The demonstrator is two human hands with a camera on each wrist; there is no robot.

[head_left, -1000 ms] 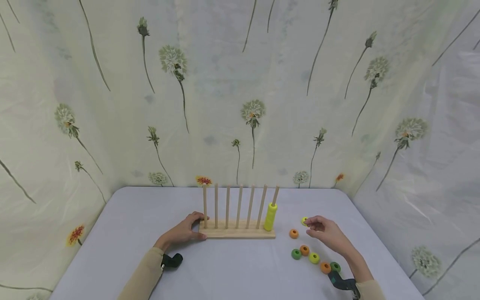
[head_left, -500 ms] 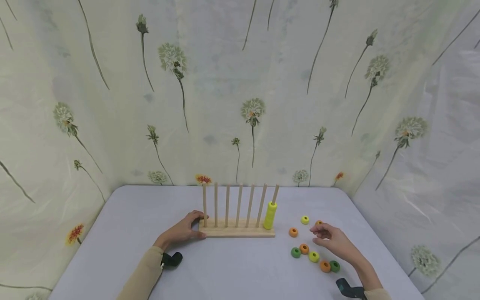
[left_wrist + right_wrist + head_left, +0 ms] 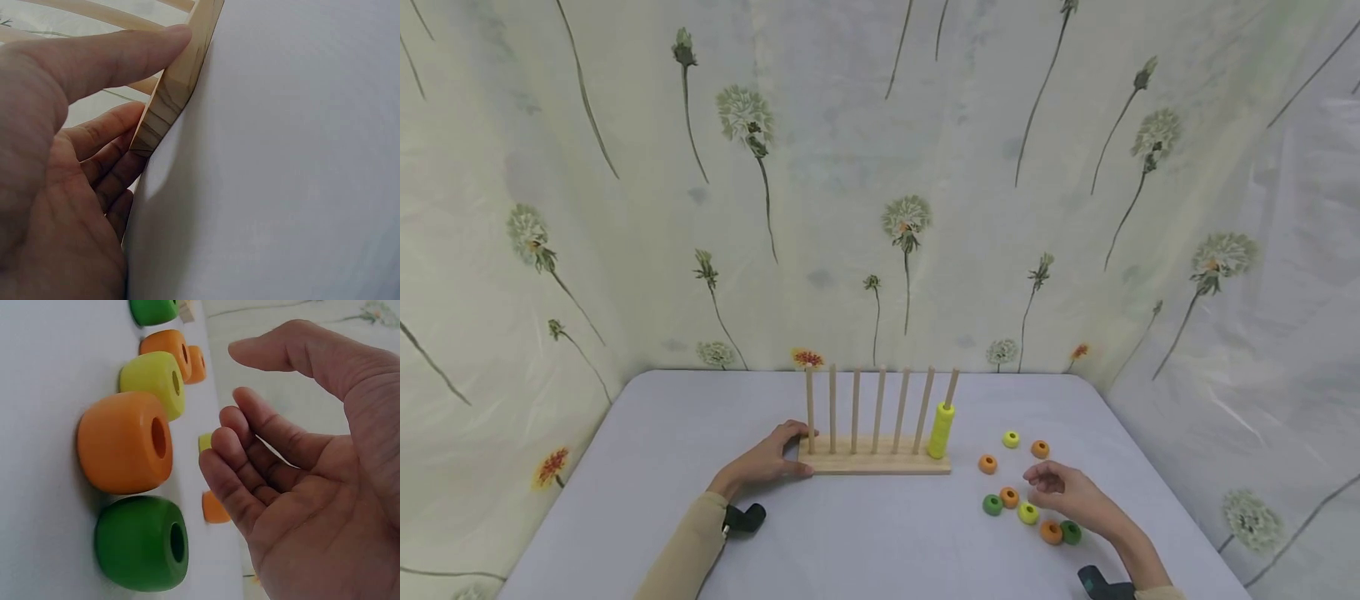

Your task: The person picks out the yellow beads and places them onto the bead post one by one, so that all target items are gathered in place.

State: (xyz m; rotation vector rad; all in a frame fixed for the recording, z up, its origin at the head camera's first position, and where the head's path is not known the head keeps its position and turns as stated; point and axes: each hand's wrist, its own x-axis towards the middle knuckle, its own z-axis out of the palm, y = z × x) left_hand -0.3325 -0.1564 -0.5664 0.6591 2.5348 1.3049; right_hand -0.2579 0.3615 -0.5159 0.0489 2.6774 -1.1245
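Note:
A wooden peg rack (image 3: 880, 464) with a row of upright pegs stands on the table. Yellow beads (image 3: 940, 432) are stacked on its rightmost peg; the other pegs are bare. My left hand (image 3: 767, 457) grips the rack's left end, thumb on the front edge and fingers behind, as the left wrist view also shows. My right hand (image 3: 1070, 493) hovers over the loose beads, fingers loosely bent and holding nothing. Nearest to it are a yellow bead (image 3: 1028, 513), an orange bead (image 3: 125, 444) and a green bead (image 3: 140, 544), all with holes.
Farther back lie another yellow bead (image 3: 1011, 439) and two orange beads, one at the right (image 3: 1040, 449) and one nearer the rack (image 3: 988, 464). A green bead (image 3: 992, 505) and an orange bead (image 3: 1009, 497) sit together in front. A flowered curtain (image 3: 880, 183) hangs behind the table.
My right hand has drawn back from the far yellow bead, rightward and toward me, uncovering an orange bead. My left hand stays on the rack.

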